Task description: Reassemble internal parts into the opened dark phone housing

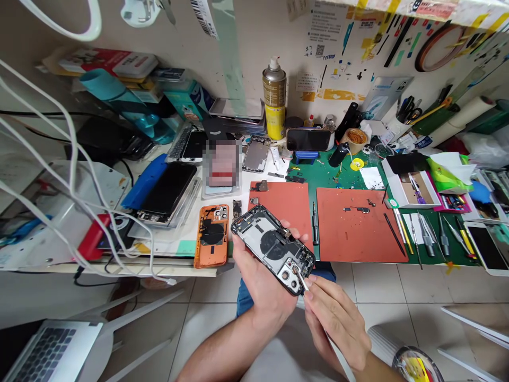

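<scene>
My left hand (260, 278) is wrapped round a black-edged phone housing (270, 239), held tilted above the table's front edge. The inside of its back faces up, showing a round dark charging coil and a camera frame with round openings at the lower right. Pinched in my right hand (338, 313) is a pair of slim pale metal tweezers (301, 279), its tip at the camera area. The rest of the tweezers runs down behind my fingers towards the bottom edge. An orange phone housing (212, 249) lies left of my left hand, beside a small dark circuit board (237, 208).
Two reddish work mats (330, 233) lie on the table, with a screwdriver (315, 223) between them and small parts on top. Several tools lie at the right near a white phone (485, 246). White cables (71, 159) hang at the left. A spray can (274, 101) stands behind.
</scene>
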Demonstrator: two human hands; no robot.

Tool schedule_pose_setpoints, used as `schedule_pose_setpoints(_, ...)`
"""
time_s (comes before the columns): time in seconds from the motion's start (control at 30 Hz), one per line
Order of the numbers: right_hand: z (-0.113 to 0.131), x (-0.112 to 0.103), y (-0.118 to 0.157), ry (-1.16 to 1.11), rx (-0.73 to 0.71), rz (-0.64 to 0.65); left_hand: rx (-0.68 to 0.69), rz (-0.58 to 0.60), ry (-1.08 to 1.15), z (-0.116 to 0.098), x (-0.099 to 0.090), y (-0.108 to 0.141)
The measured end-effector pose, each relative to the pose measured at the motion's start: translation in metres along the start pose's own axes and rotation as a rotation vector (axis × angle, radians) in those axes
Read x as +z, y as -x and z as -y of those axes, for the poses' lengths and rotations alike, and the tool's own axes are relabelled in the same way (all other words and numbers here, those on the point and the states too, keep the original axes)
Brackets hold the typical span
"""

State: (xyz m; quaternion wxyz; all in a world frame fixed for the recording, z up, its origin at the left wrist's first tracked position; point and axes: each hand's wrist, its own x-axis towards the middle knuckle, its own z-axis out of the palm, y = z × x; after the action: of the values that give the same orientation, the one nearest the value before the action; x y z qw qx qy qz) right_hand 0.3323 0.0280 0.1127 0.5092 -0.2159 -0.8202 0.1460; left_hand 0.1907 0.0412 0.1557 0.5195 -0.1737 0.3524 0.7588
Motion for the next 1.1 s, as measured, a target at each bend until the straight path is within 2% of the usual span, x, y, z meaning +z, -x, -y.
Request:
schedule_pose_setpoints(0.2,0.002,-0.001,0.005,-0.105,0.145,0.014,0.074,0.053,0.022,0.001,0.002,-0.001)
schedule_pose_setpoints(0.43,0.000,0.000,-0.004,0.006,0.001,0.027,0.028,0.041,0.001,0.002,0.001,-0.002)
schedule_pose_setpoints(0.53,-0.002,0.000,-0.004,0.018,-0.014,0.050,0.061,0.014,0.037,0.004,0.002,-0.003)
schedule_pose_setpoints(0.9,-0.008,0.003,0.006,0.010,-0.041,0.037,0.075,0.041,0.009,0.006,0.000,-0.005)
schedule_pose_setpoints(1.1,-0.009,0.003,0.009,0.008,-0.038,0.037,0.077,0.005,0.004,0.006,0.002,-0.007)
